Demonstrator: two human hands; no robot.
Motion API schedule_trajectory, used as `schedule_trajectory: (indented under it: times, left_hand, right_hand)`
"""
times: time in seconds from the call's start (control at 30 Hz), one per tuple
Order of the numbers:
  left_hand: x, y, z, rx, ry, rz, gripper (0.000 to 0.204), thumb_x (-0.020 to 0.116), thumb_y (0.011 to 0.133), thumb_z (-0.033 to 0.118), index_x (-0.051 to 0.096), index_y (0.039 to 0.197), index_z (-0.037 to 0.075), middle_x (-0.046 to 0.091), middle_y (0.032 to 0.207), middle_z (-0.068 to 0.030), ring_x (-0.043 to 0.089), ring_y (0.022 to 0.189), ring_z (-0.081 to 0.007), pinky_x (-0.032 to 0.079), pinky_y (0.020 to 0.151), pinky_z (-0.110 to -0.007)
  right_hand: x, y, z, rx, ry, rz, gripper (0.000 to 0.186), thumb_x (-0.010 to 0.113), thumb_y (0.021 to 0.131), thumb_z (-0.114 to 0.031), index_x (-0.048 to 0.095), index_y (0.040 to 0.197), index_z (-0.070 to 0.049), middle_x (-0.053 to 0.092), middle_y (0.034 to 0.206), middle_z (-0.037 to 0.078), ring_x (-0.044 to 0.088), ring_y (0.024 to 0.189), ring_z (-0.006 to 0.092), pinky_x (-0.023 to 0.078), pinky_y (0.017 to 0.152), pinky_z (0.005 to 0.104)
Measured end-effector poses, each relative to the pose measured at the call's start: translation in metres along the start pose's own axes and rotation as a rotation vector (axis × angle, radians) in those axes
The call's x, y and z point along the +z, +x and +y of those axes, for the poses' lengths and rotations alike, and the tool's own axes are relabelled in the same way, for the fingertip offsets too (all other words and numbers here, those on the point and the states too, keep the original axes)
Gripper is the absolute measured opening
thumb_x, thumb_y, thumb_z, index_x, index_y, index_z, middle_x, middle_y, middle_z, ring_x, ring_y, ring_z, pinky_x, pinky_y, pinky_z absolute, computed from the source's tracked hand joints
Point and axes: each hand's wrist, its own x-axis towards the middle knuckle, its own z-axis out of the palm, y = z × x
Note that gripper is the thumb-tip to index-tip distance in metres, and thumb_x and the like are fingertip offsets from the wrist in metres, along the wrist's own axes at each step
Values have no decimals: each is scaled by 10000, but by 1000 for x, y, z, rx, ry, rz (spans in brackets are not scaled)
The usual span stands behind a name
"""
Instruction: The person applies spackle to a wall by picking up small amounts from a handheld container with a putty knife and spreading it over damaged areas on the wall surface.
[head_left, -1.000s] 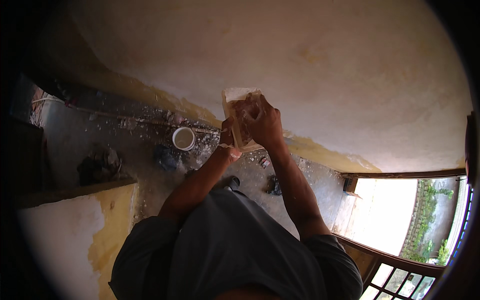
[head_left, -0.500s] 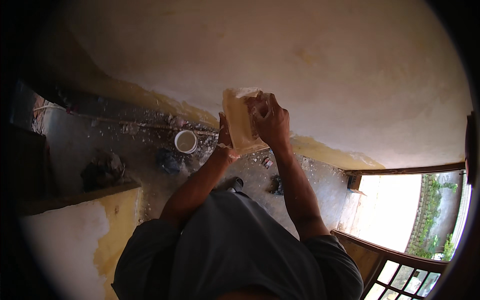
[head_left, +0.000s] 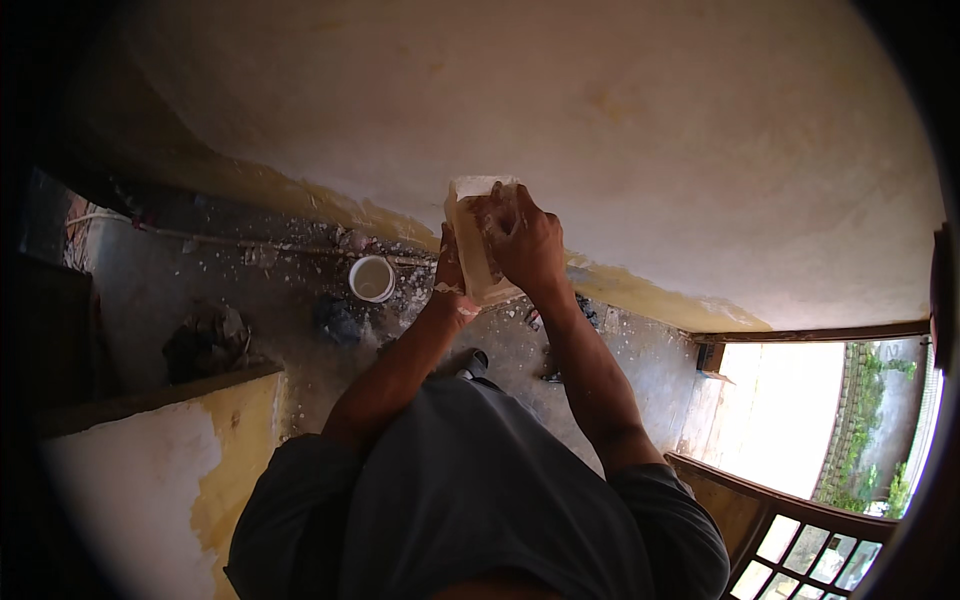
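Observation:
A pale, translucent rectangular container (head_left: 472, 248), smeared with whitish paste at its far end, is held up in front of the wall. My left hand (head_left: 452, 276) grips it from the left side and below, thumb along its edge and white residue on the wrist. Over the container's right part is my right hand (head_left: 530, 245), its fingers bent and reaching inside. Whitish smears cover those fingers. Whatever they hold, if anything, is hidden.
The plastered wall (head_left: 620, 150) has a rough yellowish lower band. On the debris-strewn floor stand a white bucket (head_left: 372, 279), a long pole (head_left: 290, 246) and dark bags (head_left: 208, 340). A low wall (head_left: 165, 470) is at left, a bright opening (head_left: 780, 410) at right.
My right hand has shifted slightly left and deeper over the container. The container has tilted a little; my left hand keeps its hold.

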Motion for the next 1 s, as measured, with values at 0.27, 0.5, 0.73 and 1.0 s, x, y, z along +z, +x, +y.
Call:
schedule_trajectory:
  times: [0.27, 0.5, 0.73, 1.0]
  left_hand:
    - [3, -5, 2, -58, -35, 17, 665, 221, 1002, 625, 370, 1473, 180, 489, 1444, -95, 512, 1300, -277, 438, 1085, -474]
    - [-11, 3, -3, -52, -52, -34, 658, 258, 1002, 615, 367, 1471, 165, 483, 1439, -100, 512, 1299, -272, 463, 1063, -478]
    - [-10, 6, -6, -114, 61, -110, 668, 305, 986, 609, 345, 1481, 162, 481, 1438, -105, 508, 1298, -287, 467, 1054, -494]
    - [-12, 9, -11, -170, 113, -139, 645, 366, 981, 558, 342, 1481, 151, 485, 1429, -113, 522, 1276, -308, 481, 1029, -518]
  right_hand:
    - [6, -6, 5, 96, 217, 69, 302, 695, 823, -116, 577, 1088, -30, 706, 830, 195, 704, 783, 381, 559, 671, 440]
    - [-9, -3, 21, 251, 441, 113, 318, 732, 804, -57, 586, 1085, -20, 727, 854, 147, 728, 790, 235, 559, 693, 341]
    - [-39, -13, 51, 318, 235, 150, 241, 704, 836, -42, 605, 1050, 8, 703, 959, 125, 703, 842, 190, 558, 716, 312]
    - [-62, -46, 136, 525, 975, 229, 225, 660, 888, -35, 588, 1099, -12, 670, 1031, 59, 688, 924, 165, 579, 748, 302]
